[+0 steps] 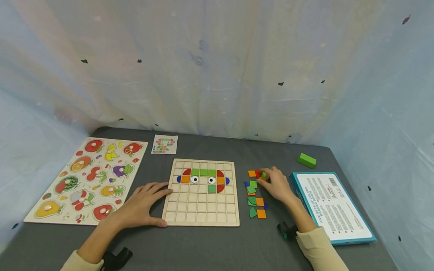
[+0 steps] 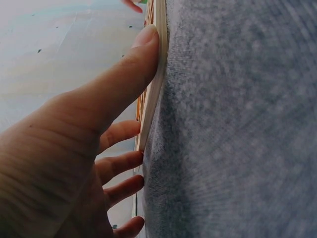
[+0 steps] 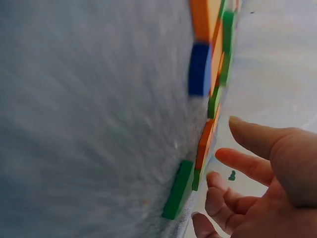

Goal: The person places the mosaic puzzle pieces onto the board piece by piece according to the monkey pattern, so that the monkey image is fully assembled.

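My left hand [image 1: 142, 206] lies spread at the left edge of a wooden grid board [image 1: 199, 218], thumb and fingertips touching its side. On the board sit green squares [image 1: 203, 173], orange squares, red and blue rounded pieces and two eye tiles [image 1: 194, 179]. Right of it, loose coloured tiles lie in a rough column. My right hand [image 1: 278, 185] reaches to the top of that column, fingertips around a red tile [image 1: 258, 174] and a green tile [image 1: 264, 176]. In the right wrist view, its thumb [image 3: 247, 134] and index finger stand apart, with no tile visible between them.
A fruit puzzle board [image 1: 66, 168] lies at the left. Behind the grid board is a small picture card [image 1: 164, 144]. At the right are a blue-edged box [image 1: 333, 207] and a green block [image 1: 306, 160]. Pale sheeting surrounds the grey table.
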